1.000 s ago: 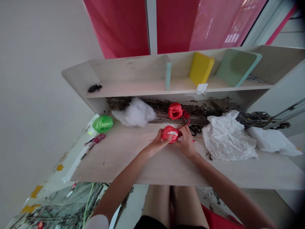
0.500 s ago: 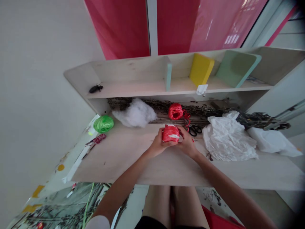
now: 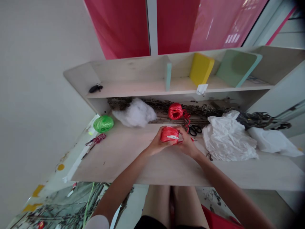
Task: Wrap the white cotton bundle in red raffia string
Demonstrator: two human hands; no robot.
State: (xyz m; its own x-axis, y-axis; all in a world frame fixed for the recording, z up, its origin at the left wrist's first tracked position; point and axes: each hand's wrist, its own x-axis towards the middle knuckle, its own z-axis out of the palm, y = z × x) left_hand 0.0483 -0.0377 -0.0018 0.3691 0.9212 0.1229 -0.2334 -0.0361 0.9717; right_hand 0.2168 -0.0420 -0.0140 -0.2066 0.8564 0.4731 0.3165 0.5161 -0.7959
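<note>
the red ball [image 3: 169,133] sits right between the two hands, just above the desk [image 3: 133,156], so neither hand has any gap to it. the left hand [image 3: 156,145] is closed on it from its own side, with the thumb over the near face and the fingers curled round the back and underside. the right hand [image 3: 188,143] meets it from the opposite end, fingers bunched together against that end of the ball. a scrap of red shows at its fingertips, too small to tell whether it is a loose strand. the ball is a little wider than it is tall, and its long axis runs from hand to hand, about level. a white patch lies on its near face, toward the right hand. the left hand carries most of the grip, while the right hand only touches the end.

beyond the fingertips of both hands, well apart from the held one, a far ball [image 3: 175,111] of the same red lies against a row of twigs [image 3: 207,109]. scissors [image 3: 194,129] lie just past the right hand's knuckles, near but not touching. a crumpled white sheet [image 3: 226,136] spreads further out on that side. out past the left hand are a tuft of fluff [image 3: 134,114] and, further still, a green ball [image 3: 103,123].
</note>
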